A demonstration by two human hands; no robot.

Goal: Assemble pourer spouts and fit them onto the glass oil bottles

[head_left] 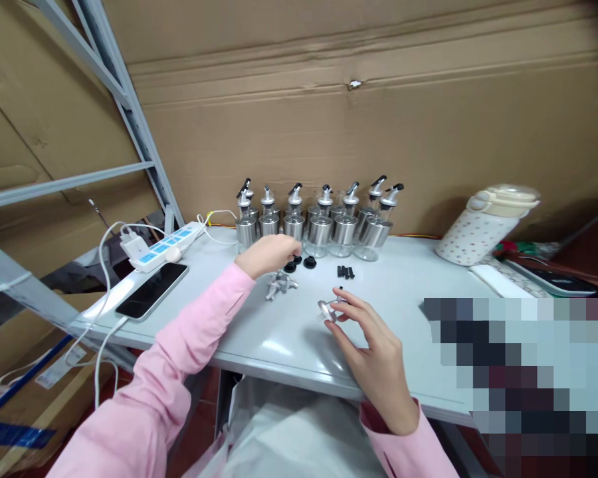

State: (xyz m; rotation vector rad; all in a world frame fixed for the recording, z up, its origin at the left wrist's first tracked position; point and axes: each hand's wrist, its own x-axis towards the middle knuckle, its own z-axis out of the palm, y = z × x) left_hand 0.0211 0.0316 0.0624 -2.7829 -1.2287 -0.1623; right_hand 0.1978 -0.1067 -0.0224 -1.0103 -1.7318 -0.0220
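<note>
My right hand (pixel 373 342) pinches a silver pourer top (pixel 327 310) with a small black tip, just above the table. Farther left, my left hand (pixel 274 254) reaches over black round stoppers (pixel 309 262); its fingertips point down beside them, and what they hold, if anything, is hidden. Several silver pourer pieces (pixel 279 285) lie in a pile under the left hand. Small black tubes (pixel 345 271) form a group right of the stoppers. Behind them stand rows of steel-and-glass bottles (pixel 319 232) with pourer tops fitted.
A white power strip (pixel 167 249) and a black-screened phone (pixel 152 291) lie on the left of the table (pixel 279 338). A spotted white flask (pixel 483 226) stands at the right. Cardboard (pixel 299 133) rises behind the bottles. The lower right is pixelated.
</note>
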